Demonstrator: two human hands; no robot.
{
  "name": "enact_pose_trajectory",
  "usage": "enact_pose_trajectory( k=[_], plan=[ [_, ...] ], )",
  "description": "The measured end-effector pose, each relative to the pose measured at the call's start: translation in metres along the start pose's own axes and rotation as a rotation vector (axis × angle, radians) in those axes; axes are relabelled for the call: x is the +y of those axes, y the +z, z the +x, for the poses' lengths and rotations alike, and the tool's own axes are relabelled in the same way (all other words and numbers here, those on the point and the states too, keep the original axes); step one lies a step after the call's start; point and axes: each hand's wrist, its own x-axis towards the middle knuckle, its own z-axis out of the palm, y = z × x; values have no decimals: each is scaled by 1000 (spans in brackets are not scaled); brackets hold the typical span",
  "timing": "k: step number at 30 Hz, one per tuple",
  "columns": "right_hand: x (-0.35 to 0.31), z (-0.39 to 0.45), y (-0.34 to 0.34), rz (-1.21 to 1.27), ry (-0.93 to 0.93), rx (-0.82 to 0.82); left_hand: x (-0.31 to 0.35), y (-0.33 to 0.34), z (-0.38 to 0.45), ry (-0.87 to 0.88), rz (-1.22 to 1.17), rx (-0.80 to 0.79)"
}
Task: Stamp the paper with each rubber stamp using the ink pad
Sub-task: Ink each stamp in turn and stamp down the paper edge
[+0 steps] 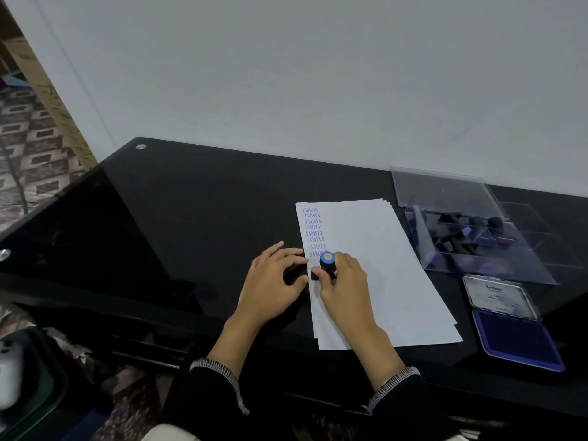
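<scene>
Two black sleeves [222, 389] nearest. Right hand [345, 281] curled around one rubber stamp [327, 265] with blue cap, standing upright on paper [381, 249] near its left edge. Left hand [273, 275] flat, fingers relaxed, touching paper's left edge. Eight blue SAMPLE prints [313, 232] in one column. One open ink pad [517, 338] to the right. One clear box [483, 237] holding several stamps, number unclear. One black table [175, 202] underneath.

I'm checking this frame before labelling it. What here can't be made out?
Head view only:
- Stamp face: pressed onto the paper, hidden by the right hand.
- Ink pad lid text: too small.
- Stamps in the clear box: dark, blurred by reflections, uncountable.
- Left hand fingertips: paper contact unclear.
</scene>
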Motion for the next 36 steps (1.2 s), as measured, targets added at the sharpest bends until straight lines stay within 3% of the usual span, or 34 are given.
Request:
enact_pose_trajectory(
  k=[7,11,36],
  plan=[
    [-1,2,-1,56,15,-15,4,-5,-1,-227,-422,265],
    [-1,2,-1,84,43,-17,6,-9,-1,-297,-539,313],
    [-2,2,-2,64,43,-38,4,-5,-1,-284,-409,242]
  ],
)
